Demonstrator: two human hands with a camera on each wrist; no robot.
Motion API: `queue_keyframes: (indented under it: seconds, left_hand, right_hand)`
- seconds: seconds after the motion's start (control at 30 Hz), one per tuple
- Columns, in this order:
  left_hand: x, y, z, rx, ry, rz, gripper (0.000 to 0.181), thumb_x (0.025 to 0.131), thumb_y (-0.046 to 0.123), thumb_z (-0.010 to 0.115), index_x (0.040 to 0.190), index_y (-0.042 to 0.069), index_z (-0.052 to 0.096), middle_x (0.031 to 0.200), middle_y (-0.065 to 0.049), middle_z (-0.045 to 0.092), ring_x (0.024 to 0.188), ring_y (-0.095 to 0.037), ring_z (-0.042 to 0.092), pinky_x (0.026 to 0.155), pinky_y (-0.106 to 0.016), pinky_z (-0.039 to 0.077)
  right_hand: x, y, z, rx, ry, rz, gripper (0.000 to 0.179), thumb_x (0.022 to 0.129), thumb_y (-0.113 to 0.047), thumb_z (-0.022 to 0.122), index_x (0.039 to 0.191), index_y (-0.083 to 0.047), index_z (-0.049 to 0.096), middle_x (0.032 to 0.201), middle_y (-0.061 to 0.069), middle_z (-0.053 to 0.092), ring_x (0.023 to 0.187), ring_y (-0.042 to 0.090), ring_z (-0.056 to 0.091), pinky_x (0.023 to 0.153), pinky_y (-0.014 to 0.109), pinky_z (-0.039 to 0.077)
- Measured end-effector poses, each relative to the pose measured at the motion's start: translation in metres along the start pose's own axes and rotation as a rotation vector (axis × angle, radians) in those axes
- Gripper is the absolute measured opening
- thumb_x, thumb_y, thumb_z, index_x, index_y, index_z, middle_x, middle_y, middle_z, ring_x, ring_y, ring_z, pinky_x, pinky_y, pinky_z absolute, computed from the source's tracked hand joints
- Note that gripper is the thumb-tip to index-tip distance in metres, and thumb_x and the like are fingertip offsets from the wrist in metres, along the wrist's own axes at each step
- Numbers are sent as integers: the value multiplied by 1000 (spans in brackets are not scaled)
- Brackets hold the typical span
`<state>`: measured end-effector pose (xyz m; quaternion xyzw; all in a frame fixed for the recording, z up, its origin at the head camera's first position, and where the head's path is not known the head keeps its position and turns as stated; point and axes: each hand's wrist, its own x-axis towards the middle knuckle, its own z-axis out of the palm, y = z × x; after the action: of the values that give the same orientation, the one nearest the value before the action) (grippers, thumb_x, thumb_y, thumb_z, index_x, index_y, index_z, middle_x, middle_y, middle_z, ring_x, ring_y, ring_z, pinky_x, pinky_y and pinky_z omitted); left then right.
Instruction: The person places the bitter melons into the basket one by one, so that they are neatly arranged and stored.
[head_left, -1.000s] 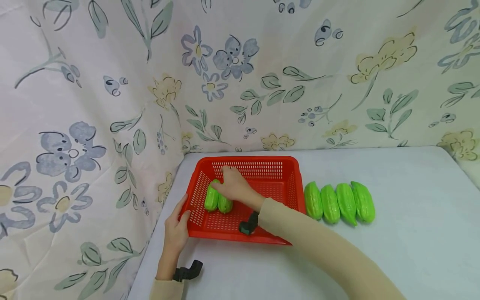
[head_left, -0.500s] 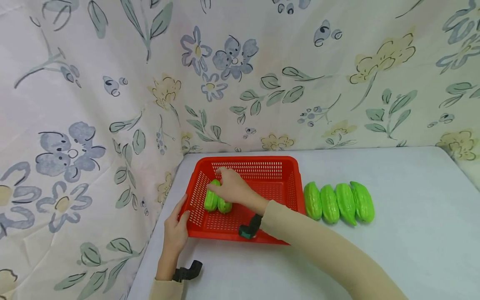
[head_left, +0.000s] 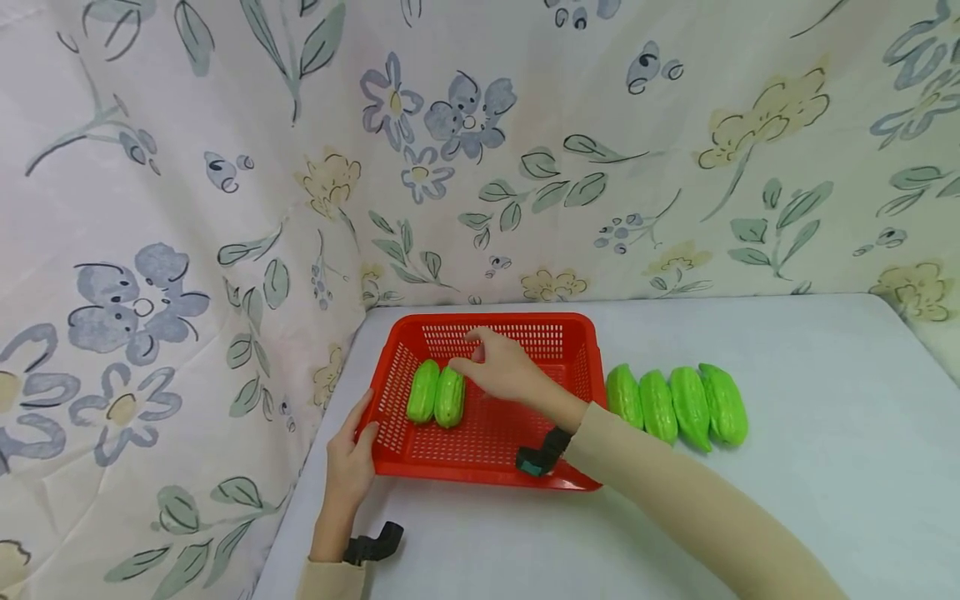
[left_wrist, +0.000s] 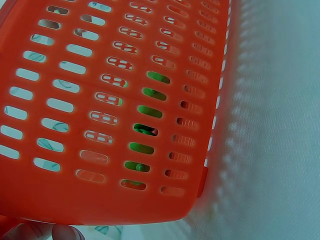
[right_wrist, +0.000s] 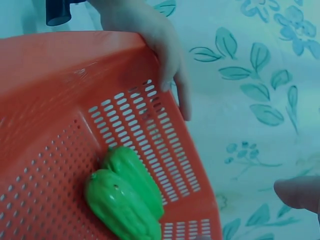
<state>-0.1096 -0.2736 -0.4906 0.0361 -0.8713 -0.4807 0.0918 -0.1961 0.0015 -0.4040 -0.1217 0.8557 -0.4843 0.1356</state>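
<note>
My left hand (head_left: 350, 468) grips the left rim of a red perforated plastic basket (head_left: 491, 481); the right wrist view shows the thumb inside the wall and fingers outside. Two bright green ribbed bitter melons (head_left: 423, 392) (head_left: 450, 398) lie side by side in the basket's left part. My right hand (head_left: 504, 367) hovers over the basket, just right of the melons, with thumb and fingers spread apart and nothing between them. Only the basket's slotted outer wall (left_wrist: 100, 200) and some fingertips (left_wrist: 65, 232) show in the left wrist view.
Several more bitter melons (head_left: 690, 406) stand in a row on the white table (head_left: 825, 467), right of the basket. My right forearm passes in front of the nearest ones. A floral cloth (head_left: 570, 167) hangs behind and along the left side.
My right hand has let go of the second bitter melon and drawn back to the right, uncovering both melons in the basket. My left hand stays on the rim.
</note>
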Motion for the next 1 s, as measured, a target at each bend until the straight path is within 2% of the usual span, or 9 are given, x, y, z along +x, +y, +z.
queue_keyframes:
  seconds: [0.1,0.2,0.47,0.63,0.87,1.0]
  left_hand:
    - [0,0,0,11,5,2,52,109,12,45,160,23,44,160,-11,49,126,-32,61,87,-4,43]
    - [0,1,1,12,3,14,52,109,11,46,160,21,44,161,-10,47,140,-31,53,93,0,36]
    - [0,0,0,28,1,5,52,109,12,46,160,23,44,161,-8,47,138,-30,54,93,-3,38]
    - [0,1,0,19,-1,4,52,109,12,45,160,22,44,162,-9,47,135,-31,56,91,-3,40]
    - [0,-1,0,12,4,-1,53,109,11,45,160,22,44,162,-8,47,135,-30,56,90,-3,40]
    - [0,0,0,13,7,0,52,109,12,45,160,24,44,161,-8,47,132,-30,57,90,-5,42]
  right_hand:
    - [-6,4,-8,6,14,16,63,99,-43,69,149,-9,50,107,7,64,63,24,72,68,33,55]
    - [-12,10,-18,24,26,33,65,98,-45,69,150,-11,50,111,7,65,62,23,72,72,35,57]
    - [-34,23,-47,81,23,77,69,98,-47,69,154,-14,45,123,11,64,67,21,74,82,42,62]
    - [-50,31,-65,103,54,74,65,98,-45,70,151,-14,48,129,13,64,69,22,74,78,38,63]
    - [-76,48,-91,142,67,40,63,100,-41,67,149,-7,47,129,18,63,90,22,71,74,42,64]
    - [-90,57,-104,151,91,32,62,102,-40,66,150,-5,46,130,21,61,100,28,69,73,39,64]
